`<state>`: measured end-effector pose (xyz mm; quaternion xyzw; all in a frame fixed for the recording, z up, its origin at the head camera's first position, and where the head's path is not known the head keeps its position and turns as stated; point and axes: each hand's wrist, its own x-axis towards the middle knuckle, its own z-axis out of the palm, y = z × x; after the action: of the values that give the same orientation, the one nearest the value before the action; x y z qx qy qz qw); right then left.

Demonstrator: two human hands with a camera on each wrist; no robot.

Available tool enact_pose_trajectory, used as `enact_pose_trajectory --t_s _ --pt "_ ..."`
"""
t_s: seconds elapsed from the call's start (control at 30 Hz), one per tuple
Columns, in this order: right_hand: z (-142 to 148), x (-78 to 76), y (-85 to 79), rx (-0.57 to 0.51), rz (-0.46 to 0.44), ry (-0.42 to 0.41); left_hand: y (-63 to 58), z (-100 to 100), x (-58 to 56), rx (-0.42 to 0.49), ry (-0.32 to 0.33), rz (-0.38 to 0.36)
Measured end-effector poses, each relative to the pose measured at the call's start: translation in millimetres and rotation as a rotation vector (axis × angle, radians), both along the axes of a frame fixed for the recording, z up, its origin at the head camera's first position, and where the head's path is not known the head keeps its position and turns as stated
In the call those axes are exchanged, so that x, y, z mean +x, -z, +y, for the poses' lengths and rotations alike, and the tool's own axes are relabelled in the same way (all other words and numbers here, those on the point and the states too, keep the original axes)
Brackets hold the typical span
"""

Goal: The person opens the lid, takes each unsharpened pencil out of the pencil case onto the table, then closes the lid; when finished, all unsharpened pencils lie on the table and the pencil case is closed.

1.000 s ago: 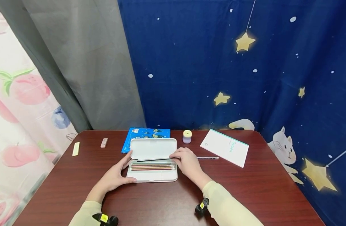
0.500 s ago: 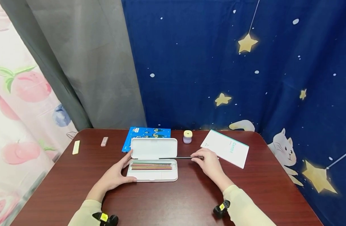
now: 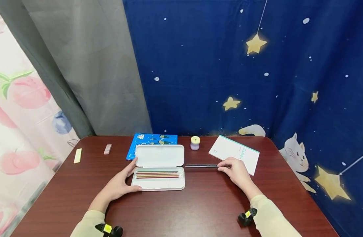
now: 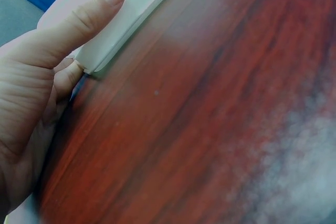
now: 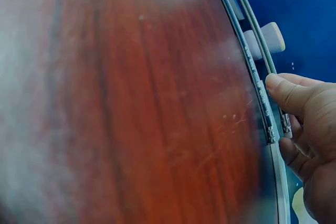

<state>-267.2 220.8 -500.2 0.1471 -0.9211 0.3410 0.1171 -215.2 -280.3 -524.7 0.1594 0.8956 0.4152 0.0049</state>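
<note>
A white pencil case (image 3: pixel 150 185) lies with its lid (image 3: pixel 159 155) raised, several coloured pencils (image 3: pixel 157 175) in its tray. My left hand (image 3: pixel 119 185) grips the case's left end. Its thumb lies over the front left corner in the left wrist view, with the fingers around the side. To the right of the case, my right hand (image 3: pixel 236 170) pinches a dark pencil (image 5: pixel 255 27) near its printed end, between thumb and fingers. A second dark pencil (image 5: pixel 248 51) lies alongside it on the table, parallel and close.
Behind the lid is a blue booklet (image 3: pixel 133 149). A yellow and purple sharpener-like piece (image 3: pixel 195 143) stands to its right. A white notebook (image 3: pixel 229 151) lies partly behind my right hand. Two small bars, yellow (image 3: pixel 77 155) and pink (image 3: pixel 108 149), lie at the left.
My right hand has moved right, drawing the pencil from over the case to beside the other pencil on the table. My left hand has stayed on the case.
</note>
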Motion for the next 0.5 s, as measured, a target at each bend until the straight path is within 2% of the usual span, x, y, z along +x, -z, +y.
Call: enact_pose_trajectory --t_s 0.2,0.5 --pt "2.4 -1.9 6.8 0.041 -0.029 0.013 0.6 -1.5 -0.1 0.01 0.007 -0.003" --pt "4.1 -1.9 10.4 0.06 -0.017 0.005 1.2 -1.9 -0.9 -0.001 0.008 -0.002"
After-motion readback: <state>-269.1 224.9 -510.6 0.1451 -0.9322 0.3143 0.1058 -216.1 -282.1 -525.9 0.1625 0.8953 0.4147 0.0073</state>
